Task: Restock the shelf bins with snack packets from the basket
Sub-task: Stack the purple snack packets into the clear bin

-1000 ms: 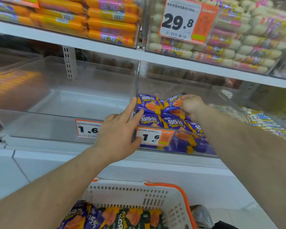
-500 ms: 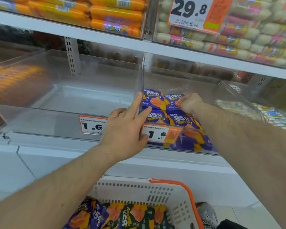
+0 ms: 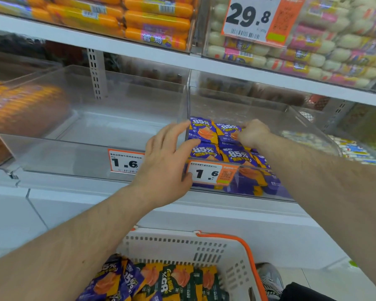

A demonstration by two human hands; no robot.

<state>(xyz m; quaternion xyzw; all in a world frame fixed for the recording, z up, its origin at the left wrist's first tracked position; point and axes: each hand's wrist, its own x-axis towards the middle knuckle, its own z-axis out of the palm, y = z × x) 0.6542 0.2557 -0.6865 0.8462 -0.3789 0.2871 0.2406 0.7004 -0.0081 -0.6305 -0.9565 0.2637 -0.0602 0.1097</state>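
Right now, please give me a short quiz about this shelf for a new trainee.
1. True or false: the clear bin left of the divider holds purple packets.
2. Which hand reaches deepest into the bin with the purple 85% packets? A) left hand B) right hand
3. Fill in: the price tag beside the left hand's thumb reads ___.

Key: 1 false; 2 B; 3 1.6

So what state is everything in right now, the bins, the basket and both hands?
Left bin: holds no packets.
Right bin: partly filled with purple packets.
Basket: holds purple and green packets.
Left hand: fingers straight, at the divider between the bins.
Right hand: curled, gripping a packet in the right bin.
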